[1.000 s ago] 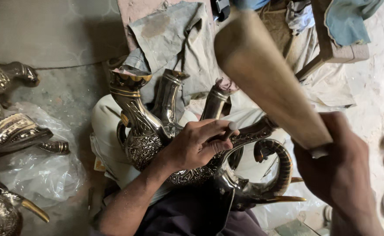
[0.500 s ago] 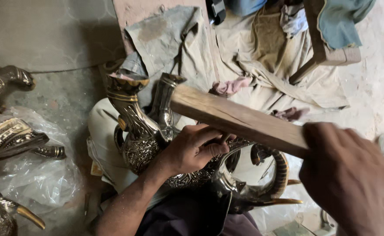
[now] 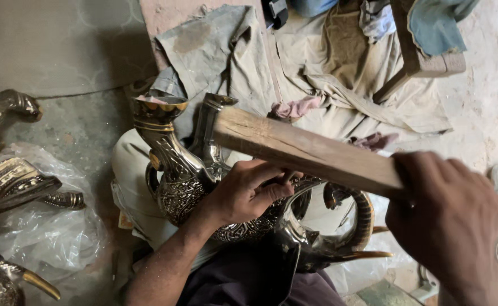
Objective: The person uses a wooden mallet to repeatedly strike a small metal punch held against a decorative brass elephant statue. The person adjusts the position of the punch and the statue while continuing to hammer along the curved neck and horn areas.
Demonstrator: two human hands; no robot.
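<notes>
seemingly mid-job, the right hand [image 3: 450, 224] is clenched round a wooden block [image 3: 303, 148] laid across the ornate metal vessel [image 3: 203, 184] on the lap, the left hand [image 3: 248, 190] curled pressing beside it, its fitting apparently unfinished.

Right hand [image 3: 450, 226]: gripping wooden mallet [image 3: 305, 150], its far end over an ornate metal pitcher [image 3: 175, 170]. Left hand [image 3: 249, 190]: pressed on the engraved pitcher body. Beside: metal pieces on plastic sheet [image 3: 50, 249]; drab cloths [image 3: 328, 73] on floor.
</notes>
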